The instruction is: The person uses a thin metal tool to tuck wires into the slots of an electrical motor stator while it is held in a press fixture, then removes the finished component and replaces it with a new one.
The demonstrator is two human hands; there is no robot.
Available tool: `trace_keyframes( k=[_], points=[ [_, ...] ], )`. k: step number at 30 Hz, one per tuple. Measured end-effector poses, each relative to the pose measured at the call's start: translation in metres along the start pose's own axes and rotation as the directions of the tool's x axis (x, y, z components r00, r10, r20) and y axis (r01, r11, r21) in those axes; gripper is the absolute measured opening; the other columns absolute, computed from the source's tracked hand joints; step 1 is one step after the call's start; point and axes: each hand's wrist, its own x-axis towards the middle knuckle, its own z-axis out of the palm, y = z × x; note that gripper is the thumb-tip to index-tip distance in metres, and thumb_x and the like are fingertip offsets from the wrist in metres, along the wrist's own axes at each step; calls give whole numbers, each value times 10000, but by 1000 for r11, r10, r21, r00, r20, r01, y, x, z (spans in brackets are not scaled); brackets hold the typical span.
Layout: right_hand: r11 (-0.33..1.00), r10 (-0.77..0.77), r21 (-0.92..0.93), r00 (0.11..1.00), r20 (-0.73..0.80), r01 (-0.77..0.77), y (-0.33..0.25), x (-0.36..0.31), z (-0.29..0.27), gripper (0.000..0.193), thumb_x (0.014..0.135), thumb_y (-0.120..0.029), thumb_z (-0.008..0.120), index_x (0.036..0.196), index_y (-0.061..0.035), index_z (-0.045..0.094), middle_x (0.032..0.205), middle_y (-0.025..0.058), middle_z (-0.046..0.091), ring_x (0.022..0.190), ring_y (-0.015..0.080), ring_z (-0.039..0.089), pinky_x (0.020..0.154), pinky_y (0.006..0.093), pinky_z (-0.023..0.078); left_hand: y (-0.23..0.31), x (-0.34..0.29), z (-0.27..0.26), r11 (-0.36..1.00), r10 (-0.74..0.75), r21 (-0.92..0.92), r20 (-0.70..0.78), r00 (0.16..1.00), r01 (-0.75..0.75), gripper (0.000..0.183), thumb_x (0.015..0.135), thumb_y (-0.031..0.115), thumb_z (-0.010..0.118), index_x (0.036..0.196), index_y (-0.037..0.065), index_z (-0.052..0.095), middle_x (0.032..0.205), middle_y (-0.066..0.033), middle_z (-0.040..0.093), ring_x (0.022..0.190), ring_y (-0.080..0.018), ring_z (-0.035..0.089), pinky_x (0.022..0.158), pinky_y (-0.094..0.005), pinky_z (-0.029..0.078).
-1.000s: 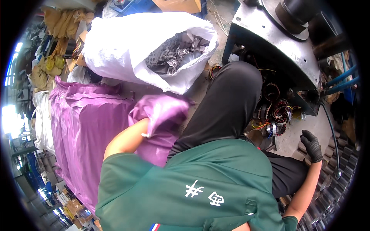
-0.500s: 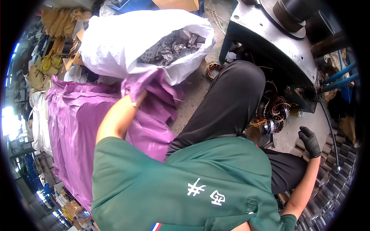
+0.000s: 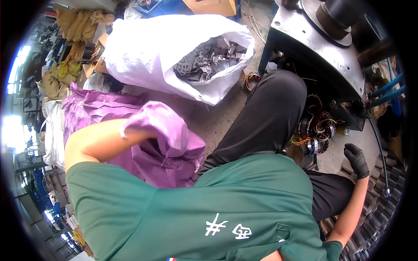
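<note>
Purple woven-plastic sack (image 3: 170, 143), crumpled, bunched over the left hand (image 3: 143, 130), which is hidden inside it; its grip cannot be told.
The sack lies just below the white sack of grey scraps (image 3: 174, 52), its length running leftwards. The black-gloved right hand (image 3: 357, 158) rests loosely curled, holding nothing.

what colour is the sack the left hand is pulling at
Purple sack, seen in the head view; the left hand itself is hidden inside its folds.
</note>
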Motion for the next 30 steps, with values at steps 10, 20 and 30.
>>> trace_keyframes(
  k=[10,20,30],
  points=[
    [998,-66,-16,998,11,66,-23,-1,1,409,950,-142,729,1307,47,663,1204,152,744,1101,227,689,984,362,539,38,-52,0,986,30,164,1,1000,-30,341,831,243,776,1123,72,744,1052,-158,745,932,-298,708,872,-377,566],
    [996,-72,44,997,-4,72,-30,4,2,386,949,-136,729,1288,41,677,1175,121,747,1085,203,680,978,352,536,48,-35,107,816,541,236,6,841,-527,488,750,212,824,1174,15,683,1075,-142,731,984,-252,690,918,-391,543],
    [976,136,175,991,-11,-132,-5,6,-2,411,956,-171,721,1323,7,673,1017,40,728,869,132,655,804,309,533,108,104,209,581,273,644,422,864,-498,480,783,305,773,1164,21,707,1030,-215,753,920,-359,720,862,-437,557]
  ],
)
